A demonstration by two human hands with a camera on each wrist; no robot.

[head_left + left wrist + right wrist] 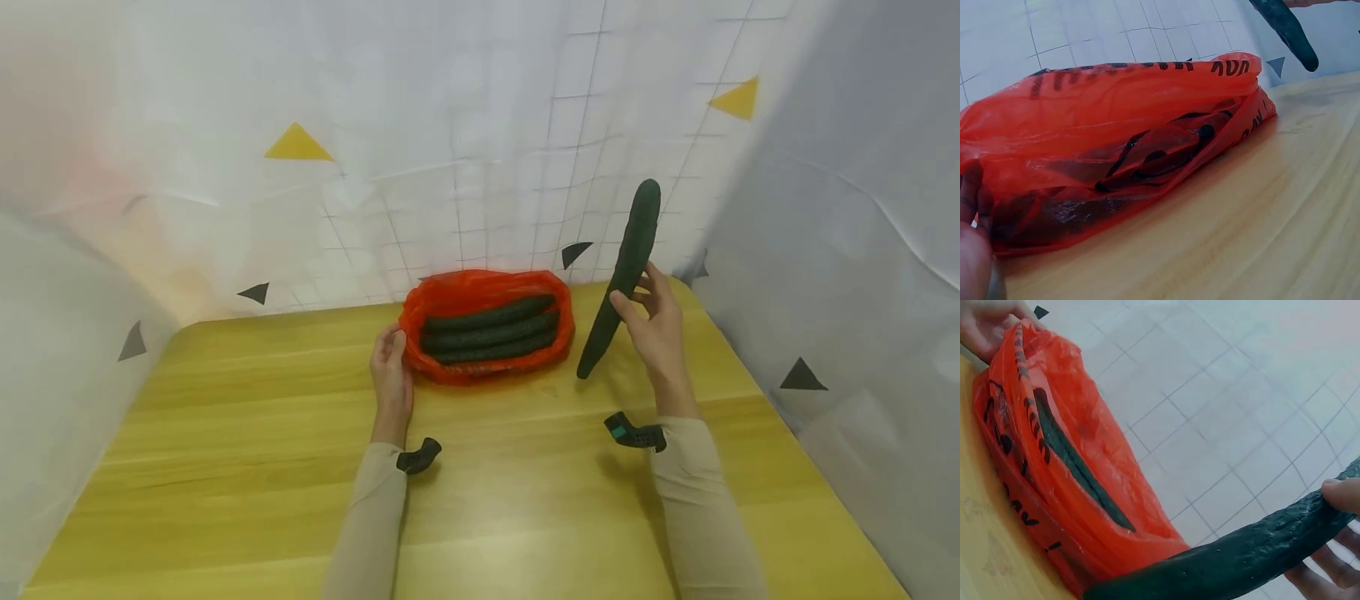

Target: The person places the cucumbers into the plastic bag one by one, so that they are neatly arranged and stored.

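Note:
A long dark green cucumber [633, 242] is held up, tilted, by my right hand [660, 329], with the thumb on its near side and the fingers behind. The cucumber [1229, 562] spans the lower part of the right wrist view. Left of it, a red plastic bag [487, 377] stands on the table with its mouth spread wide. Three more cucumbers [491, 339] lie side by side inside it. My left hand [392, 383] holds the bag's left end by the rim. In the left wrist view, dark shapes show through the bag wall [1116, 106].
The bag sits near the back edge of a yellow wood-grain table [247, 450]. White sheeting [450, 125] with grid lines and yellow and black triangles rises behind and on both sides. A small dark wrist device [418, 457] is on each sleeve.

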